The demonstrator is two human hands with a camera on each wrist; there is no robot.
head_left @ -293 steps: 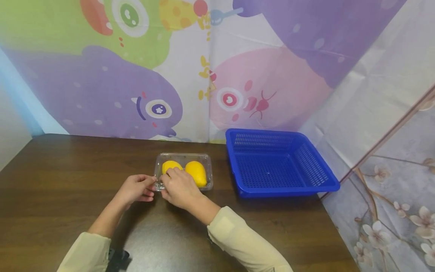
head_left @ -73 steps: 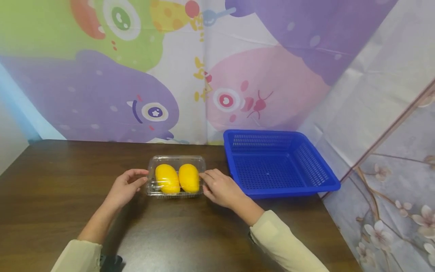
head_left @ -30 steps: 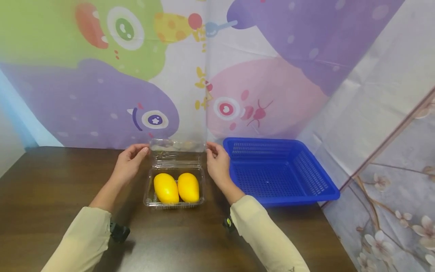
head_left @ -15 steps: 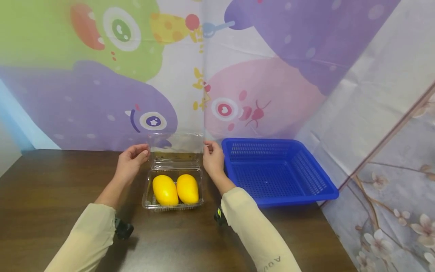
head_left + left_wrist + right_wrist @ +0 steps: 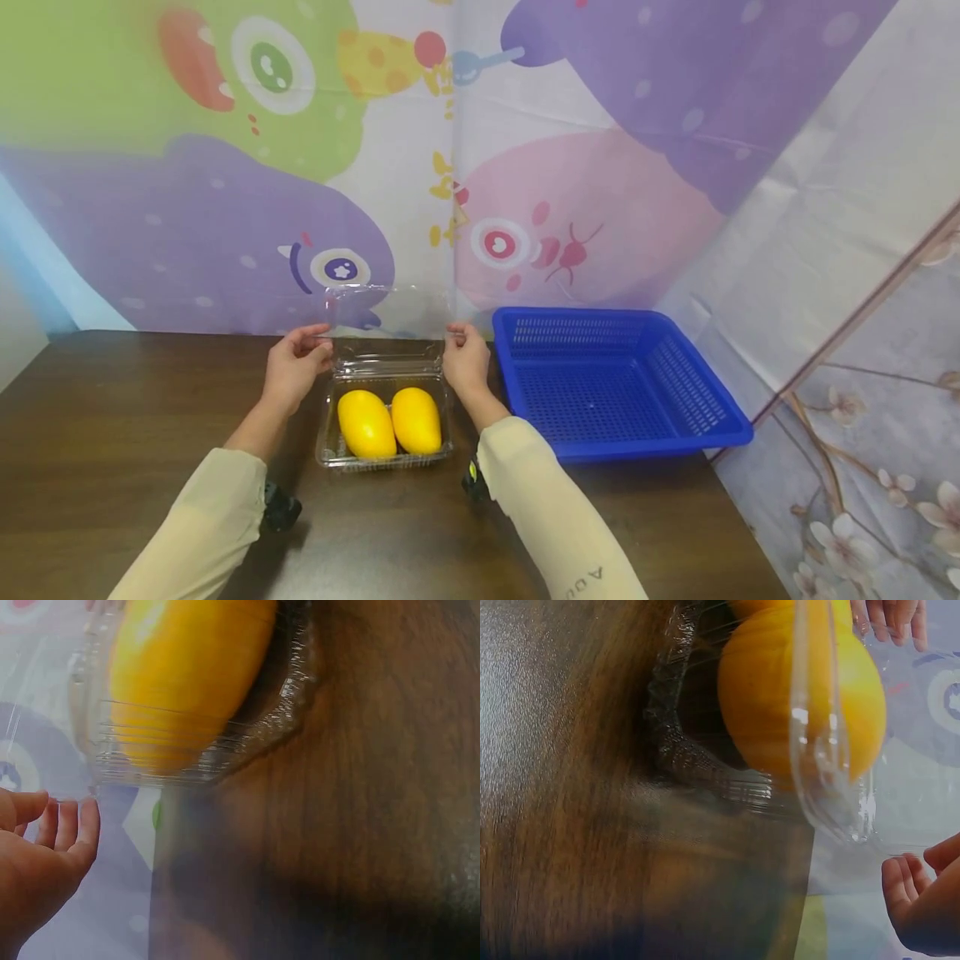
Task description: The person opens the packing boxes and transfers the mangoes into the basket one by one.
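Observation:
A clear plastic clamshell container (image 5: 324, 446) stands on the table with its lid (image 5: 390, 310) raised at the back. Inside lie two yellow mangoes (image 5: 366, 423), side by side. My left hand (image 5: 292, 367) pinches the lid's left edge between thumb and fingers. On the opposite edge my right hand (image 5: 467, 360) pinches the lid the same way. The left wrist view shows the left fingertips (image 5: 88, 814) at the lid's border, close to one mango (image 5: 187, 682). In the right wrist view, the right hand (image 5: 926, 896) meets the lid's corner.
A blue perforated plastic basket (image 5: 622, 446) sits to the right of the container, close to the right forearm. Behind the brown wooden table (image 5: 150, 417) hangs a cartoon-print cloth (image 5: 262, 208). A floral panel (image 5: 862, 467) borders the right side.
Earlier the lid lay closed over the mangoes, with my right hand at its front left corner. Both hands then moved to its sides and raised it; it has since swung further back.

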